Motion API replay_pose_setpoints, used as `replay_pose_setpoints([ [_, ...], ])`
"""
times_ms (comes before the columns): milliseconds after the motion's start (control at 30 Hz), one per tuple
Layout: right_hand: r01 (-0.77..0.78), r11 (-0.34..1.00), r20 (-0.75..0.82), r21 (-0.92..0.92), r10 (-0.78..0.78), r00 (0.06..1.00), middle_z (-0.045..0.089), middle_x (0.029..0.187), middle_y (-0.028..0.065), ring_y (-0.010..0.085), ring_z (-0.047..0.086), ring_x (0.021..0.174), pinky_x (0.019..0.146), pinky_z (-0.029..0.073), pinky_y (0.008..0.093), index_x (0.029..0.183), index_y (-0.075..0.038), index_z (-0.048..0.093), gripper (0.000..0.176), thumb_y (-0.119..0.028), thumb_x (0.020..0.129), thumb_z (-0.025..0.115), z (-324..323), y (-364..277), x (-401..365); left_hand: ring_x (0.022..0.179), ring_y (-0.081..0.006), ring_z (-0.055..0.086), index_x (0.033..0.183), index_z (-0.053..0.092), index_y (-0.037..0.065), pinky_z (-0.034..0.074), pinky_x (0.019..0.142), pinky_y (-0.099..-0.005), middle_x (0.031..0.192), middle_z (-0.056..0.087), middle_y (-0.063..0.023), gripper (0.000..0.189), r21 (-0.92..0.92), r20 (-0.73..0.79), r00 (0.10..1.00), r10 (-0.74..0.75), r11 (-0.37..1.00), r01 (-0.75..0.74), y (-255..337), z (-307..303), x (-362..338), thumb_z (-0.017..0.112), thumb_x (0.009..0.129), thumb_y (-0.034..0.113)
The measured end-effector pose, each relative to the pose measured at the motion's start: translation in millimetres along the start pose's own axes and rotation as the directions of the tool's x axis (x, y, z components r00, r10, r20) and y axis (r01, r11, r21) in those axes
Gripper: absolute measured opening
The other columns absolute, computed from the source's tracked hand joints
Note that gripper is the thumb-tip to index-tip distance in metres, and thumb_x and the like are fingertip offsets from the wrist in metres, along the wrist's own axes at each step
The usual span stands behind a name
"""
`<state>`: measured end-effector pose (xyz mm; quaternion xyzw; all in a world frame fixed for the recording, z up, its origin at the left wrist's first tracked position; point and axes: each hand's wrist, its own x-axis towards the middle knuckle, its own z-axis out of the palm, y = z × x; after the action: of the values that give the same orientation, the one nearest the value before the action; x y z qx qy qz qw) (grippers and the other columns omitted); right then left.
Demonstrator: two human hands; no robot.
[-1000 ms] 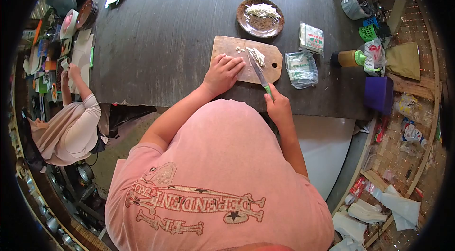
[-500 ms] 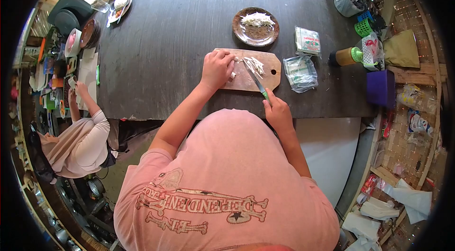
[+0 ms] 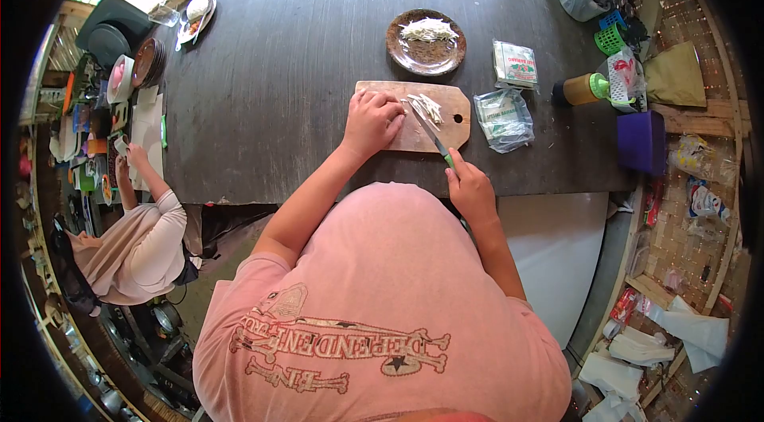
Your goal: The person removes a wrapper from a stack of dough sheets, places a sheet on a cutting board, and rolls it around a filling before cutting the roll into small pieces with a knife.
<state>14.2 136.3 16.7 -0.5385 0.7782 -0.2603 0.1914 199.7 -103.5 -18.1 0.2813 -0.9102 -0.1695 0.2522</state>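
Note:
A wooden cutting board (image 3: 436, 138) with a hole at its right end lies on the dark table. My left hand (image 3: 372, 121) rests on its left part, fingers curled and pressed together over something mostly hidden. In my right hand (image 3: 470, 183) is the green handle of a knife (image 3: 430, 132); its blade slants up and left across the board, the tip close to my left fingers. Thin whitish strips (image 3: 426, 108) lie in a loose pile just right of the blade. Beyond the board, a brown plate (image 3: 424, 64) carries more such strips.
Right of the board are two plastic-wrapped packets (image 3: 504, 121), a jar with a green lid (image 3: 585, 89) and a purple container (image 3: 641, 142). A plate with food (image 3: 195, 20) sits far left, near stacked brown bowls (image 3: 148, 64). Another person (image 3: 139, 243) works at the left.
My left fingers have shifted slightly right and now cover the white piece that showed beside them. The knife stays at the pile's left side, with my right hand slightly lower.

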Motion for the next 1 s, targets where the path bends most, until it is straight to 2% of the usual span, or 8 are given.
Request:
replay_pose_setpoints([
  [67, -0.002, 0.997, 0.043, -0.080, 0.006, 0.999, 0.073, 0.092, 0.0173, 0.0438, 0.074, 0.084, 0.074, 0.060, 0.0556, 0.151, -0.014, 0.066, 0.048, -0.021, 0.104, 0.072, 0, -3, 0, 0.121, -0.0247, 0.067, 0.106, 0.082, 0.017, 0.039, 0.122, -0.0576, 0.117, 0.075, 0.0000, 0.013, 0.013, 0.002, 1.000, -0.009, 1.000, 0.009, 0, 1, -3, 0.079, 0.095, 0.025],
  [300, -0.042, 0.994, 0.096, -0.102, 0.052, 0.994, 0.074, 0.097, 0.0172, 0.0433, 0.073, 0.088, 0.077, 0.058, 0.0553, 0.152, -0.015, 0.066, 0.047, -0.020, 0.105, 0.071, -9, -13, 2, 0.127, -0.0247, 0.067, 0.110, 0.080, 0.017, 0.037, 0.125, -0.0646, 0.126, 0.075, -0.0001, 0.016, 0.010, -0.005, 1.000, 0.000, 1.000, 0.001, -2, 1, -16, 0.079, 0.096, 0.026],
  [567, -0.040, 0.970, 0.125, -0.240, 0.072, 0.990, 0.072, 0.093, 0.0143, 0.0422, 0.076, 0.085, 0.075, 0.062, 0.0553, 0.151, -0.019, 0.064, 0.048, -0.025, 0.105, 0.071, -29, -15, -2, 0.129, -0.0241, 0.065, 0.110, 0.079, 0.018, 0.035, 0.126, -0.0659, 0.129, 0.073, 0.0005, 0.015, 0.004, -0.014, 1.000, -0.013, 1.000, 0.013, -1, 5, -21, 0.080, 0.097, 0.025],
  [800, -0.028, 0.979, 0.124, -0.204, 0.054, 0.991, 0.074, 0.096, 0.0157, 0.0430, 0.076, 0.086, 0.076, 0.061, 0.0564, 0.151, -0.018, 0.064, 0.047, -0.024, 0.105, 0.071, -27, -12, -2, 0.132, -0.0220, 0.064, 0.116, 0.077, 0.020, 0.032, 0.127, -0.0718, 0.132, 0.071, 0.0026, 0.020, 0.048, -0.008, 0.999, 0.054, 0.997, -0.053, -2, 5, -25, 0.080, 0.097, 0.025],
  [1000, -0.042, 0.982, 0.145, -0.182, 0.069, 0.987, 0.075, 0.097, 0.0177, 0.0437, 0.076, 0.089, 0.078, 0.061, 0.0565, 0.151, -0.015, 0.064, 0.047, -0.022, 0.105, 0.071, -33, -12, -5, 0.132, -0.0214, 0.063, 0.118, 0.076, 0.021, 0.031, 0.128, -0.0731, 0.131, 0.070, 0.0032, 0.020, 0.038, 0.011, 0.996, 0.089, 0.995, -0.089, -4, 6, -25, 0.079, 0.098, 0.026],
])
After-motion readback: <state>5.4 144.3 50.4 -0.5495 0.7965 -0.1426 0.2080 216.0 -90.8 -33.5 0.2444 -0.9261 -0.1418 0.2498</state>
